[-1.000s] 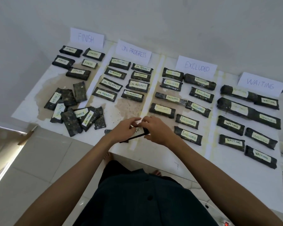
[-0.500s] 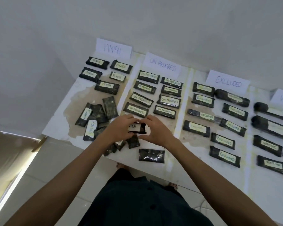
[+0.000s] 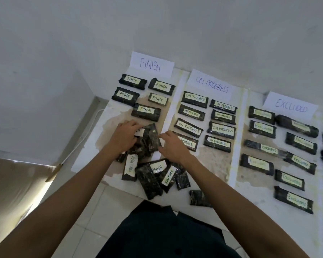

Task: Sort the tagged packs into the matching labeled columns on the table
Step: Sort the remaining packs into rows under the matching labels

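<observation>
You are in the middle of putting one pack where it belongs. Your left hand is curled round the FINISH pack (only the letters SH of its tag show past your fingers, so the full word is my guess). The pack is low over the left side of the table, just in front of the FINISH column. Your right hand reaches in from the right with its fingers a little bent. Its tips are at the edge of a dark pack beside the one you hold. I cannot tell if it pinches that edge or only touches it.

Next, I think, you need to lay the pack flat with the tag up, in line with the others under the FINISH sign. After that the pile near the front left corner is waiting, with WAITING and FINISH tags mixed in it.

The pack is small and dark, in shiny wrap, with a white paper tag on top. It looks crinkly and may slip, so hold it by both ends.
</observation>
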Tool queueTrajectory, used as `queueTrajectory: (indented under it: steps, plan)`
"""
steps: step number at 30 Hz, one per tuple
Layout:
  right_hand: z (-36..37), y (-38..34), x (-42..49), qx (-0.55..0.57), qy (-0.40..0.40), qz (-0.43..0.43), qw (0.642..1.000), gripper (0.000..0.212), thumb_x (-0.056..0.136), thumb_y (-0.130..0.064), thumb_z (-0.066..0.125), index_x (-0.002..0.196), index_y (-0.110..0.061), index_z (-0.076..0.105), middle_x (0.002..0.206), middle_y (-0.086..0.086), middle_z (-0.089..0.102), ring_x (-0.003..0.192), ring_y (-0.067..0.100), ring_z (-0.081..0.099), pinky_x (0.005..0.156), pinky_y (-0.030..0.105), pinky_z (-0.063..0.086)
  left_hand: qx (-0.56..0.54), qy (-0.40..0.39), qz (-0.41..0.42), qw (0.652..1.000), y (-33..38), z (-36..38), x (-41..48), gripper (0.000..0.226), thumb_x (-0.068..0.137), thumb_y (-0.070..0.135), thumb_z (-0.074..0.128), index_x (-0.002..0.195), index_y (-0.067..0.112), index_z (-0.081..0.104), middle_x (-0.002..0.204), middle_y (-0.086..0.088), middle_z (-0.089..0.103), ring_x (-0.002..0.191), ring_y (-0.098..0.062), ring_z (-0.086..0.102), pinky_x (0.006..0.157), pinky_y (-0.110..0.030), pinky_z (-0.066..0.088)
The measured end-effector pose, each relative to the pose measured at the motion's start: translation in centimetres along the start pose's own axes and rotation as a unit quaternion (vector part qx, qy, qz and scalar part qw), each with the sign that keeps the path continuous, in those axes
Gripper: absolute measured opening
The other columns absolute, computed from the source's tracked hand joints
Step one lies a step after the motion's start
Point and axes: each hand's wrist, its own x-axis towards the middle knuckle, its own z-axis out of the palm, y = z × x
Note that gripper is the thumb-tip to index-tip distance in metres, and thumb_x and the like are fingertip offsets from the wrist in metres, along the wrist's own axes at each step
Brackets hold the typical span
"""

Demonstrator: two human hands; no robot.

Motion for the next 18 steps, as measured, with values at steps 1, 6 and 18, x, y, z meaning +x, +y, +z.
queueTrajectory:
  steps: [1,6,18]
  plan:
    - [0.4,-0.2,0.6,-0.025,-0.005,-0.007,1.0,0.048,0.088,-0.024,0.056,0.135,-0.019,0.046,0.13,0.014,0.045,0.115,0.033,0.047,0.093,0.041,0.045,-0.003,-0.003,-0.004,1.0,-0.6,0.1,0.6,0.054,0.076,0.004,0.063,0.127,0.015,0.054,0.123,-0.008,0.053,0.112,-0.028,0.049,0.097,-0.04,0.036]
    - [2.3,-0.2,2.4,-0.205,-0.062,-0.054,0.975,0.055,0.09,-0.032,0.05,0.143,-0.025,0.035,0.155,0.009,0.02,0.12,0.038,0.038,0.096,0.047,0.039,-0.016,-0.021,-0.012,1.0,-2.4,1.0,3.2,0.053,0.077,0.008,0.067,0.127,0.018,0.053,0.124,-0.006,0.052,0.113,-0.026,0.049,0.099,-0.04,0.035]
    - [4.0,1.4,0.7,-0.274,-0.018,-0.06,0.96,0.053,0.075,-0.04,0.067,0.124,-0.021,0.056,0.137,0.007,0.051,0.11,0.037,0.055,0.084,0.044,0.049,-0.018,-0.042,0.014,0.999,-3.4,2.7,5.9,0.056,0.078,0.019,0.07,0.131,0.014,0.052,0.122,-0.007,0.052,0.111,-0.026,0.048,0.097,-0.037,0.034]
